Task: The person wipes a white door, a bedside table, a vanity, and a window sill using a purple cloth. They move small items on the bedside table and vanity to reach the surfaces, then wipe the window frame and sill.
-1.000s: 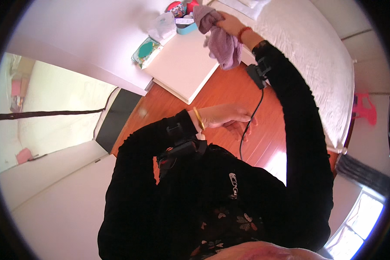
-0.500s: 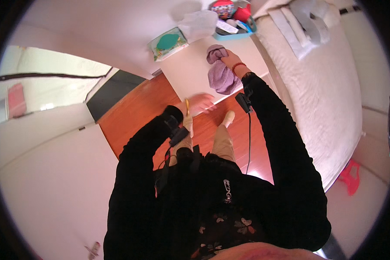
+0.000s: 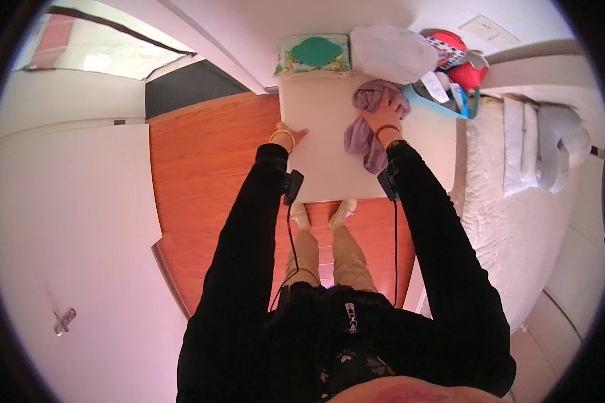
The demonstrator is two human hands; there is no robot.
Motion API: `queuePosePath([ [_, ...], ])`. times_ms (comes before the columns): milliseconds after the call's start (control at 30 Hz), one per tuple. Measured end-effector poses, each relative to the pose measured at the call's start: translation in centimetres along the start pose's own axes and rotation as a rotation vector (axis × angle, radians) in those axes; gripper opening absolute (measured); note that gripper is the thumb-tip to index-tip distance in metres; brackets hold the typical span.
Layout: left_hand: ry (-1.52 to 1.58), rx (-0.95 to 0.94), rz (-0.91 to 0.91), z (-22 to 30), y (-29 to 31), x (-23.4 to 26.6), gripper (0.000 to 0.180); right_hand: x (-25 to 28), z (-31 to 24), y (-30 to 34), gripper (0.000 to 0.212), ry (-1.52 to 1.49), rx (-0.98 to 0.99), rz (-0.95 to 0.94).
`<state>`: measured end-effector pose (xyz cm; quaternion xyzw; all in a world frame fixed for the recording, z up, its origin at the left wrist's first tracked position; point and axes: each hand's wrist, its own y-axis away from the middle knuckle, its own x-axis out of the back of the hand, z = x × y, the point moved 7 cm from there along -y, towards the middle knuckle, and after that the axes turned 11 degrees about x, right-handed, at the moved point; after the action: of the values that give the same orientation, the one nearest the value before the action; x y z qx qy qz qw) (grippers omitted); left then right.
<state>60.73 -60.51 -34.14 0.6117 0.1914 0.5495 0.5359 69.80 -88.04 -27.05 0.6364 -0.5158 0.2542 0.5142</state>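
Note:
A purple cloth (image 3: 361,138) lies bunched on the white tabletop (image 3: 323,168), one part folded at the far end and the rest trailing nearer. My right hand (image 3: 387,113), with a red bead bracelet at the wrist, presses on its far part, fingers bent over the fabric. At the table's left edge is my left hand (image 3: 290,136), a yellow bangle on its wrist. Its thumb lies over the top, and the other fingers are mostly hidden at the edge, which it appears to grip.
Along the table's back stand a wipes packet (image 3: 316,55) with a green lid, a whitish plastic bag (image 3: 391,52) and a blue basket (image 3: 429,104) of small items. A bed (image 3: 497,221) adjoins the right side; a white door (image 3: 81,235) is at left.
My left hand has moved forward from above the floor to the table's left edge. My right hand has shifted with the cloth, which it now presses flatter. The view has turned.

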Motion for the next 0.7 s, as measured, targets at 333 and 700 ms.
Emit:
queuePosePath([
  [333,0.299,-0.068,-0.126,0.0,-0.6,-1.1,0.076,-7.3,-13.0,5.5,0.049,0.232,0.706,0.133],
  [700,0.237,-0.035,-0.041,-2.2,-2.1,-1.4,0.081,0.6,0.8,0.0,0.057,0.186,0.338,0.233],
])
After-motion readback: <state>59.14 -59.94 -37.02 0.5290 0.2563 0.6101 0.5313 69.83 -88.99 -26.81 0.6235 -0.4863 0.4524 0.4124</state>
